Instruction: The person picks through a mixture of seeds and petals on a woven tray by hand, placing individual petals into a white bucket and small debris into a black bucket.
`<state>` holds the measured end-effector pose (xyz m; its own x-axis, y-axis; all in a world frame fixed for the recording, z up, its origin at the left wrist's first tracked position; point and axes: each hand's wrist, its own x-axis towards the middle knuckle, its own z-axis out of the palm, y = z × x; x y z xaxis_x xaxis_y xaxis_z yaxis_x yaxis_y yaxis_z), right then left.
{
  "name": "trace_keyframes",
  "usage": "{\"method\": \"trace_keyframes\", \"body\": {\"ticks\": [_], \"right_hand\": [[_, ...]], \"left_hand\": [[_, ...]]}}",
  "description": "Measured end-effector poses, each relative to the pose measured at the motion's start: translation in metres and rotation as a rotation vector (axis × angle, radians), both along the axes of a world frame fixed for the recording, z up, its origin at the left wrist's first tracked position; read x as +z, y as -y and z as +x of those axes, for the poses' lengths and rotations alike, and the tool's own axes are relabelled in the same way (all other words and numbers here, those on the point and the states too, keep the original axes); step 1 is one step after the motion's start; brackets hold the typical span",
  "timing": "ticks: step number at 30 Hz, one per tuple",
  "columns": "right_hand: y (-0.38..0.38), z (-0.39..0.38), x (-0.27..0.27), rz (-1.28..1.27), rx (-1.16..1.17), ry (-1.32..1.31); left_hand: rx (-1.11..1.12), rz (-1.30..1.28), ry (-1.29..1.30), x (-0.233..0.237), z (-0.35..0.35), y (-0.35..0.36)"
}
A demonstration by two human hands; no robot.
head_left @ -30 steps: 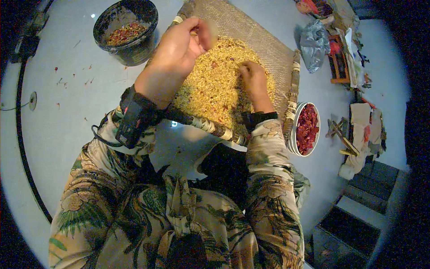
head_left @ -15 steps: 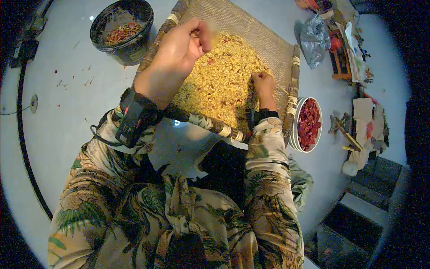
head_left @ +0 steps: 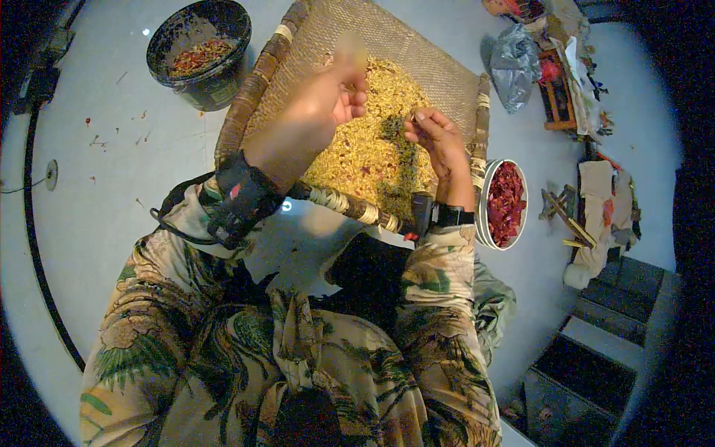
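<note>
A faint label (head_left: 214,88) is showing on the round black plastic bucket (head_left: 188,94) standing left of the wood-rimmed woven tray (head_left: 421,45), its writing being too small to read. Yellow, red-flecked seeds (head_left: 365,153) are lying heaped on the tray. Above its right part, the bare right hand (head_left: 445,147) is holding thumb and forefinger close together; whether they are pinching anything, I cannot tell. Above its left part, the bare left hand (head_left: 322,98) is curling blurred fingers, its grip being likewise impossible to tell. A round white tub (head_left: 485,217) is standing just right of the tray, holding dark-red dried pieces (head_left: 506,203)
</note>
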<state>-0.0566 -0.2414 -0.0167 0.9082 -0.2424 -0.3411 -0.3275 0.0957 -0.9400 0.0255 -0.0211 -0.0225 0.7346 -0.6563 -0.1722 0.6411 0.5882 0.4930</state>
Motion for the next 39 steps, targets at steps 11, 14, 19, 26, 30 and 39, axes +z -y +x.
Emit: {"method": "trace_keyframes", "body": {"ticks": [11, 14, 19, 26, 30, 39], "right_hand": [[-0.045, -0.009, 0.033, -0.021, 0.124, 0.117], [-0.055, -0.011, 0.041, -0.057, 0.136, 0.12], [-0.049, -0.011, 0.037, -0.126, -0.02, 0.148], [0.003, -0.006, -0.024, -0.293, -0.049, 0.117], [0.022, -0.003, -0.056, -0.835, 0.112, 0.057], [-0.008, 0.0, -0.059, -1.085, 0.389, 0.093]], "left_hand": [[-0.081, 0.159, -0.108, 0.001, -0.038, 0.019], [-0.102, 0.108, -0.115, -0.002, -0.04, 0.021], [-0.044, 0.101, -0.125, -0.011, -0.038, 0.023], [0.225, 0.075, -0.057, -0.014, -0.016, 0.013], [0.232, 0.085, -0.037, -0.01, -0.008, 0.002], [0.22, 0.049, -0.094, -0.002, 0.0, -0.004]]}}
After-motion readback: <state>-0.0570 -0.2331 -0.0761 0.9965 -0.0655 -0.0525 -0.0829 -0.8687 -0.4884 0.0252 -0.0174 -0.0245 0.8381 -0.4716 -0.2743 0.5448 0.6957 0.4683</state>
